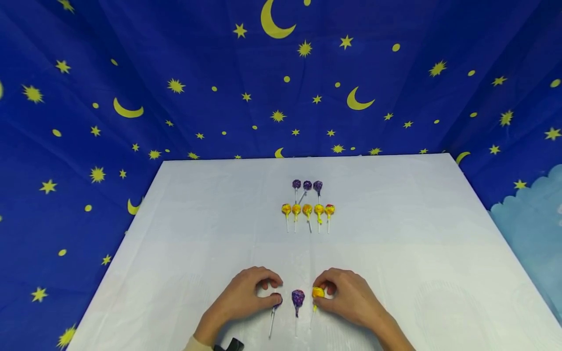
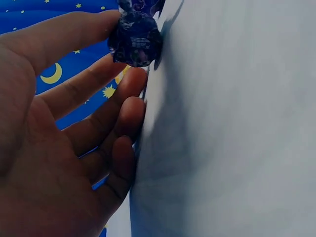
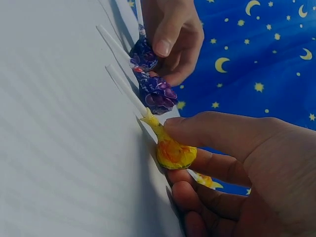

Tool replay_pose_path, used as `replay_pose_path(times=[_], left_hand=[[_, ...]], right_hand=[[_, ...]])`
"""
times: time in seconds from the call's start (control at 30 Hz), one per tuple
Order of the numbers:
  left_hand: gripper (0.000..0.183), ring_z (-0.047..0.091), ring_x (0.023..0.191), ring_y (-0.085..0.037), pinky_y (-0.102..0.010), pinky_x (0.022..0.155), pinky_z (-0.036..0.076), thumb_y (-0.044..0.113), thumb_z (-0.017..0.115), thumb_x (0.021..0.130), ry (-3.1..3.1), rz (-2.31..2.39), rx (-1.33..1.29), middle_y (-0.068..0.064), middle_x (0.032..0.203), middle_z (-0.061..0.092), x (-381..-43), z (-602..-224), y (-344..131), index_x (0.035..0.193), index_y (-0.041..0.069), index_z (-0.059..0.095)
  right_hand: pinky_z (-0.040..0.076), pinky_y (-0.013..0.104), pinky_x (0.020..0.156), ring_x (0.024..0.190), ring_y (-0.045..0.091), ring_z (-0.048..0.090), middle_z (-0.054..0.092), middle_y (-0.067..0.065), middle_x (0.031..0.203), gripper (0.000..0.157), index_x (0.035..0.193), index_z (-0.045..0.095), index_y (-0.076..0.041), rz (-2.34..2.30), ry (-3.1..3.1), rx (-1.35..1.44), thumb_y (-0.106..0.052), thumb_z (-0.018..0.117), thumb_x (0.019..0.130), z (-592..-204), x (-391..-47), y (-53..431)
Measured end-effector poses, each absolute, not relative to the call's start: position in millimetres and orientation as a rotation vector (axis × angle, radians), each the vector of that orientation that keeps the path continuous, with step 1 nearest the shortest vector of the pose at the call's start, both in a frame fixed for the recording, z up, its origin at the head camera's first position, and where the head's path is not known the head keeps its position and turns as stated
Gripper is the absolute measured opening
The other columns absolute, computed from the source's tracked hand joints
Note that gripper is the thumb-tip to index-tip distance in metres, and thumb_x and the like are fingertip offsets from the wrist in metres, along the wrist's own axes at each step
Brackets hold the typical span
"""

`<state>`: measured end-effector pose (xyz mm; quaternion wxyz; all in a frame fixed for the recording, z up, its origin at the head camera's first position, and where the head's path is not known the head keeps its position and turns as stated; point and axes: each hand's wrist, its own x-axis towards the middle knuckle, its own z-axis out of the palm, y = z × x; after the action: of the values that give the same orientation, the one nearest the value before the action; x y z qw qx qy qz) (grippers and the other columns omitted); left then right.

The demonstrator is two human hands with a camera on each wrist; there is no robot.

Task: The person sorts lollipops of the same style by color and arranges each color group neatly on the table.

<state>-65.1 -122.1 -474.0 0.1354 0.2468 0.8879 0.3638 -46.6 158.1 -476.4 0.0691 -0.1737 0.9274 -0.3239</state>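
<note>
In the head view three lollipops lie in a row near the front. My left hand [image 1: 246,295] is at the left one, a purple-wrapped lollipop [image 2: 136,42], with the thumb on its head and the other fingers spread apart from the thumb. Between the hands lies the middle purple lollipop [image 1: 298,298], untouched, stick toward me. My right hand [image 1: 351,297] pinches the head of a yellow-wrapped lollipop [image 3: 176,154] between thumb and fingers. Its white stick [image 3: 126,89] points toward the front of the table.
Farther back on the white table [image 1: 197,219] lies a row of several yellow lollipops [image 1: 307,210]. Behind them is a row of three purple lollipops [image 1: 307,185]. A blue cloth [image 1: 210,58] with yellow moons and stars hangs around the back and sides.
</note>
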Motion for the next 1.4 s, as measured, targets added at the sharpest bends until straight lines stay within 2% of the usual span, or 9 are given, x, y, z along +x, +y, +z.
replay_pose_path(times=[0.47,0.97,1.4], left_hand=[[0.015,0.051,0.076,-0.004,-0.023,0.07,0.042,0.044,0.079,0.077,2.583,1.066,0.795,0.022,0.079,0.058,-63.3,-477.3,-124.2,0.085,0.036,0.069],[0.018,0.047,0.074,-0.006,-0.024,0.068,0.038,0.048,0.079,0.075,2.551,1.033,0.753,0.022,0.079,0.058,-64.1,-479.0,-122.5,0.085,0.038,0.067],[0.018,0.046,0.073,-0.006,-0.023,0.065,0.037,0.047,0.08,0.075,2.562,1.027,0.746,0.02,0.077,0.057,-63.8,-478.1,-121.4,0.084,0.037,0.067]], right_hand=[[0.039,0.025,0.063,0.068,0.0,0.049,0.053,-0.021,0.075,0.021,0.088,0.068,-0.031,-0.971,2.796,-0.551,-0.036,0.082,0.073,-475.7,-46.9,156.1],[0.041,0.024,0.062,0.068,0.0,0.05,0.053,-0.021,0.077,0.021,0.092,0.069,-0.027,-0.977,2.816,-0.516,-0.031,0.081,0.074,-474.8,-44.2,155.4],[0.042,0.023,0.061,0.068,0.0,0.05,0.054,-0.021,0.079,0.022,0.092,0.069,-0.027,-0.999,2.826,-0.493,-0.028,0.081,0.074,-474.7,-45.5,156.9]])
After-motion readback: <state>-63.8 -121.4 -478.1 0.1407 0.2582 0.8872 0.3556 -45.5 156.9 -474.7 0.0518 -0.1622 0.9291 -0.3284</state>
